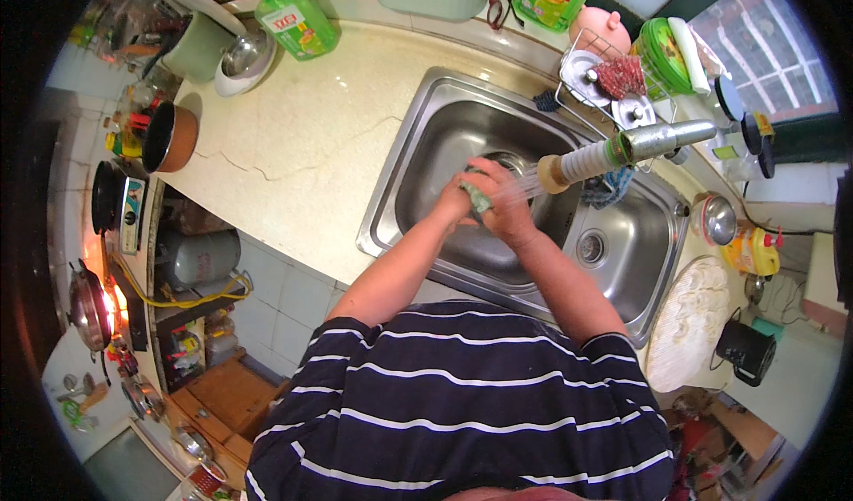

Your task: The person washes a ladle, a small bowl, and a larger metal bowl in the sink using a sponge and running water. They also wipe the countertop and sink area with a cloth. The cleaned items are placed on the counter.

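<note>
Over the larger basin of a stainless steel sink (426, 168), my left hand (456, 198) and my right hand (508, 209) meet around a pale green cloth (476, 196). Fingers of both hands press on it, and part of it is hidden between them. Water sprays from the tap's white flexible nozzle (578, 166) onto my right hand. Just beyond the hands lies a metal drain (508, 161), partly covered by my right fingers.
A blue cloth (608, 188) hangs by the smaller basin (623, 254). Behind the sink stands a wire rack (566, 94) with pot lids. Green soap bottle (296, 24) and brown pot (170, 137) stand on the left counter. Flames burn under a wok (90, 306) at far left.
</note>
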